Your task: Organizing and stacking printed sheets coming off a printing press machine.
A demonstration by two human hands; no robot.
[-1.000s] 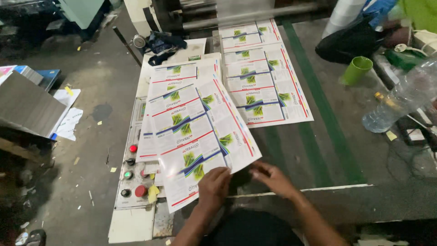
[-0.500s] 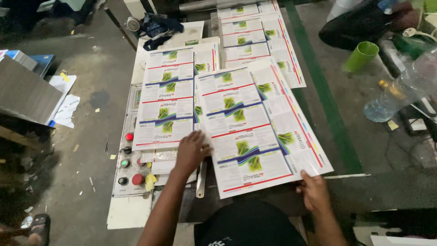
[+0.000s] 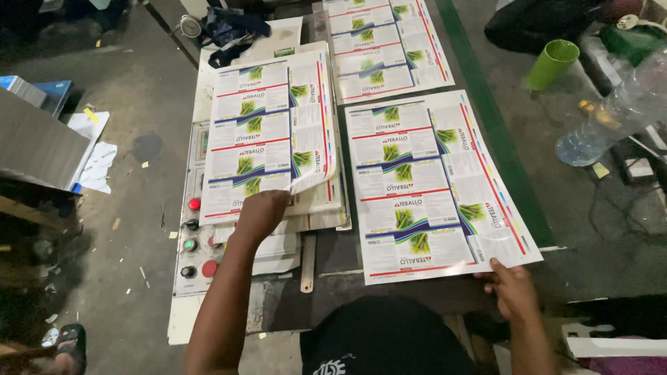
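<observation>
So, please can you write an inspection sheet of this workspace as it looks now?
Surface: dark worktable, a green stripe along it.
Job's things: right printed sheet lies flat; left sheet stack, top sheet's corner curled up; third sheet further back.
Clutter: green cup, clear plastic bottle, wooden strip.
Grippers: left hand lifts the stack's top sheet; right hand holds the right sheet's near edge.
Cables: black cable right of the bottle.
Surroundings: control panel with red and green buttons; paper scraps on the floor.
</observation>
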